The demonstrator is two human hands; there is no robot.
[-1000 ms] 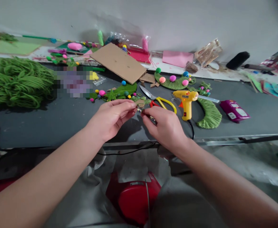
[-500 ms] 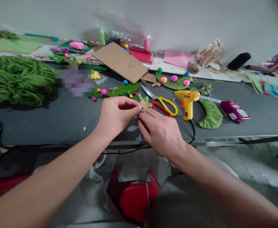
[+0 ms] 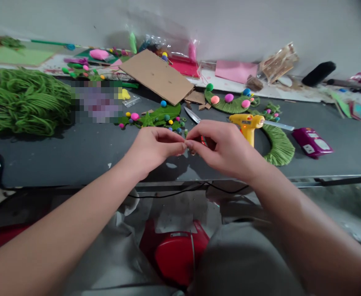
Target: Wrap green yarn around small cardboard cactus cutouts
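Over the grey table, my left hand (image 3: 155,149) and my right hand (image 3: 225,146) meet with thumbs and forefingers pinched together. Between them is a small piece of cardboard wound with green yarn (image 3: 186,133), mostly covered by the fingertips. Scissors (image 3: 193,116) lie just behind my right hand, which hides most of their handles. A yellow glue gun (image 3: 247,125) stands close on the right, its lower part behind my right hand. Beyond my left hand lies a green felt decoration (image 3: 161,117) with coloured pompoms.
A big heap of green yarn (image 3: 26,100) fills the table's left. A flat cardboard sheet (image 3: 157,78) lies at the back. To the right are a yarn-wrapped curve (image 3: 280,144), a purple box (image 3: 311,142) and a pompom-trimmed green arc (image 3: 226,106). A black cable (image 3: 168,195) hangs below the front edge.
My right hand has risen and turned, its thumb and forefinger now pinching beside my left fingertips. The yarn-wrapped cardboard piece, earlier showing bare cardboard, is now mostly hidden.
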